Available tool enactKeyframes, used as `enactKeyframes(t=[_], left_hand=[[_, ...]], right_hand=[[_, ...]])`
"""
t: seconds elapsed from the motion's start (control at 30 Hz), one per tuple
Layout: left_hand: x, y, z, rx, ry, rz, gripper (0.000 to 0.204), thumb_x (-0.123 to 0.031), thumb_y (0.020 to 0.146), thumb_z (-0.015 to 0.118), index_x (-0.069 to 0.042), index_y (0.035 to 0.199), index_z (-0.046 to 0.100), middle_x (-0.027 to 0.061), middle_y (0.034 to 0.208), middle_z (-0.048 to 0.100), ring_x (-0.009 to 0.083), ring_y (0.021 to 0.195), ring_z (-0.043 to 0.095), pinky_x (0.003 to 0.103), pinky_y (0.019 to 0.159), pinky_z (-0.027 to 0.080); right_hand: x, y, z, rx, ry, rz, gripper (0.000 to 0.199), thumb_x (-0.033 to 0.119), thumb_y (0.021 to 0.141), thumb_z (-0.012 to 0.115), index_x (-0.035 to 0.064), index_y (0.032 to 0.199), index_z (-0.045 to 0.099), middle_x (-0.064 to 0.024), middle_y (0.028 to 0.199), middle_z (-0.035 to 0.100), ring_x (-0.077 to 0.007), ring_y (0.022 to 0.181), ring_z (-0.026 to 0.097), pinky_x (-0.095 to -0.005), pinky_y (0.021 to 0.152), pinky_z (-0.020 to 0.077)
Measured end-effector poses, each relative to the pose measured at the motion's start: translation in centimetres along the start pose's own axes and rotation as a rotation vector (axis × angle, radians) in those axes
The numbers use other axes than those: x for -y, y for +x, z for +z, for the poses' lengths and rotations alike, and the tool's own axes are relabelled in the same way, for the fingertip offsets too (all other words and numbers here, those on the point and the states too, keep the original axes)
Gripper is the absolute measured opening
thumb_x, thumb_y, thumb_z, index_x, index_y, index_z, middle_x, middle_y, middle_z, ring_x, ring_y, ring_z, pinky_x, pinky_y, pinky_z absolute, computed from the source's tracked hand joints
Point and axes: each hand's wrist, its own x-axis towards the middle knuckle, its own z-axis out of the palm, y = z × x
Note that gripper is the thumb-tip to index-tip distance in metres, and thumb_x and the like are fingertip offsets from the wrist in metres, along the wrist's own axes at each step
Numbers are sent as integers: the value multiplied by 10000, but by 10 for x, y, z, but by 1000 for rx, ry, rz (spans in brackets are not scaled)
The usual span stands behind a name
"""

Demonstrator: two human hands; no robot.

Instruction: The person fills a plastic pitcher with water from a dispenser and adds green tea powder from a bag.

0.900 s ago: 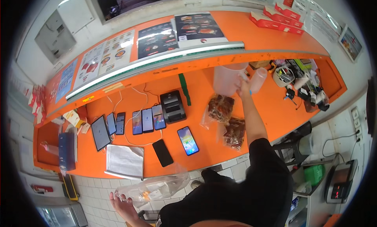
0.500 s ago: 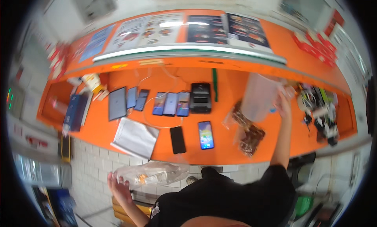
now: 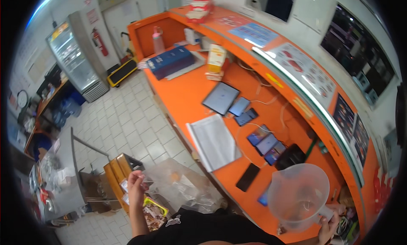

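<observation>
My right hand [image 3: 330,224] is closed around the handle of a translucent plastic measuring jug [image 3: 292,198], lifted above the right part of the orange counter [image 3: 224,177]. The jug looks empty. My left hand [image 3: 136,186] is pinched at the edge of a clear plastic bag [image 3: 174,177], which hangs open in front of the counter. Crumpled pieces show inside the bag, too blurred to name. Close to that hand is a yellow-edged pack [image 3: 154,211] with brownish contents. A phone with a lit screen [image 3: 263,197] lies partly hidden behind the jug.
Along the counter lie white paper sheets [image 3: 215,139], a black phone [image 3: 248,177], a tablet [image 3: 221,97], several other phones with cables and a blue box [image 3: 171,62]. A wooden stool [image 3: 123,173] and a grey table [image 3: 59,173] stand to the left.
My view has swung left, bringing the fridge and floor into sight. The jug has been raised off the counter by my right hand. My left hand keeps the bag.
</observation>
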Motion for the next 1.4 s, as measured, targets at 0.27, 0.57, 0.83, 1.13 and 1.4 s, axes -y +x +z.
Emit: enactKeyframes(t=[0.27,0.57,0.83,1.13,1.4], left_hand=[[-58,67,-113,168,287,97,184,-87,849,541,-62,1024,492,-16,843,497,48,625,441,180,526,362],[-118,197,-188,224,577,245,260,-25,826,546,-24,1077,480,-14,875,501,51,719,454,190,635,384],[-183,242,-278,-348,373,235,233,-61,837,542,-59,1066,501,-20,896,515,55,807,475,185,638,370],[-177,212,-308,-1033,-174,471,232,-67,823,563,-61,1040,481,-12,851,506,61,763,464,191,613,372],[-206,330,-367,-1002,-102,373,215,-37,804,583,-66,1003,509,-40,824,485,35,718,443,176,619,363]], right_hand=[[105,97,230,-84,349,-727,159,108,684,607,54,638,465,-49,588,465,-153,522,454,-273,499,371],[243,163,468,289,856,-1009,330,206,659,734,58,595,446,-14,528,432,-119,483,418,-250,464,321],[339,251,687,526,1101,-1040,353,216,641,758,57,600,446,-9,539,440,-113,488,417,-246,465,319],[472,263,945,853,1373,-959,381,228,621,786,55,605,447,-3,552,449,-107,494,417,-241,466,316],[541,209,1143,926,493,-1236,384,237,532,815,22,604,505,-45,498,404,-122,432,405,-285,405,301]])
